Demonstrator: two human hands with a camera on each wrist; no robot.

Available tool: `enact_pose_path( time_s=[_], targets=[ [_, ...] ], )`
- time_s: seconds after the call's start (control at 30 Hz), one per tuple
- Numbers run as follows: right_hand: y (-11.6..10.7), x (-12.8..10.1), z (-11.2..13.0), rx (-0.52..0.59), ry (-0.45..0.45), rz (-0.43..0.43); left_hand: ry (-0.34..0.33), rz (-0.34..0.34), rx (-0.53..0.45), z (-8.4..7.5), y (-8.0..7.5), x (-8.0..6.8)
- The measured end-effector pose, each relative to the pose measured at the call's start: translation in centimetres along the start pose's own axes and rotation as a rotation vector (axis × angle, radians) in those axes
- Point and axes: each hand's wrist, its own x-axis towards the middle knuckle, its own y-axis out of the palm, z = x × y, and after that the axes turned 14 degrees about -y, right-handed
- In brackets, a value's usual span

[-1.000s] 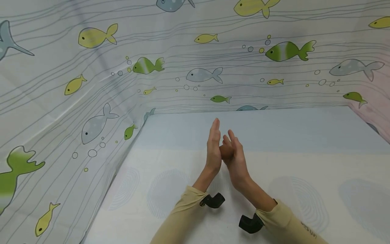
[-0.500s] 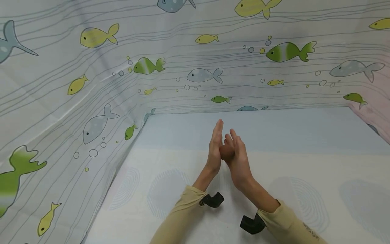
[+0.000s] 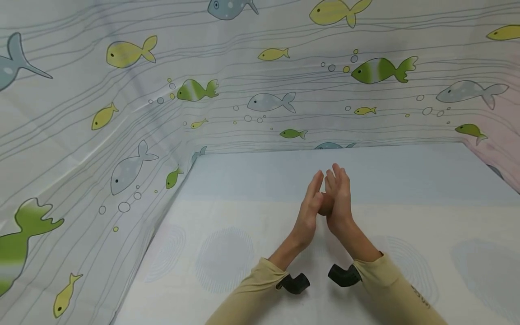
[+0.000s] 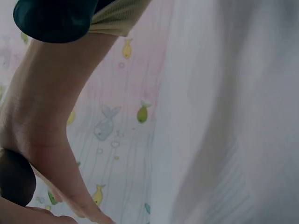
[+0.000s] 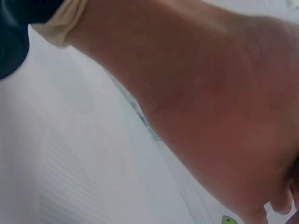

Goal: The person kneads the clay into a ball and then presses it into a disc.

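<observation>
- I hold a brown ball [image 3: 326, 205] between my two palms, pressed on one side by each hand.
- The fingers of my left hand [image 3: 309, 216] are straight and unclenched, leaning in toward the ball; this hand touches the ball's left side.
- The fingers of my right hand [image 3: 341, 205] are also straight, slightly fanned, and the palm touches the ball's right side.
- My fingertips point toward the desk's far edge and stand near each other, while my wrists are apart, so my forearms spread toward the near edge.
- In the head view the ball shows against the place where the pale blue strip along the far edge of the desk [image 3: 243, 180] meets the white part; how high above the surface I hold it, I cannot tell.
- At my left wrist a black mount [image 3: 295, 284] pokes out beside the beige left sleeve [image 3: 248, 291]; at my right wrist sits another, beside the beige right sleeve [image 3: 392, 286], which bears dark lettering.
- Pale round patterns are printed toward the desk's left and right edges.
- A fish-print sheet [image 3: 227, 54] rises behind the far edge and along the left edge.
</observation>
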Motion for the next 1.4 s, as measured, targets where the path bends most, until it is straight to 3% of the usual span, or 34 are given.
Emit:
enact_pose_path(
  time_s=[0.3,0.5,0.7,1.03,1.23,1.4],
  targets=[
    [-0.9,0.9,-0.5,0.033,-0.027,-0.003,0.031,0.001,0.014,-1.2,0.0,-0.3],
    [-0.5,0.3,-1.1,-0.002,-0.001,0.010,0.051,-0.051,0.039,-1.6,-0.3,-0.3],
    [0.6,-0.8,-1.5,-0.031,-0.051,0.074,0.051,-0.114,0.055,-1.0,-0.7,0.0],
    [3.2,-3.3,-2.3,-0.038,-0.148,0.250,-0.008,-0.242,-0.074,0.0,-3.0,0.8],
    [4.1,-4.1,-1.8,-0.018,-0.154,0.274,0.000,-0.284,-0.114,-0.4,-4.5,1.1],
    [4.5,-4.3,-1.2,-0.005,-0.143,0.286,-0.010,-0.279,-0.150,-0.3,-5.0,1.2]
  ],
)
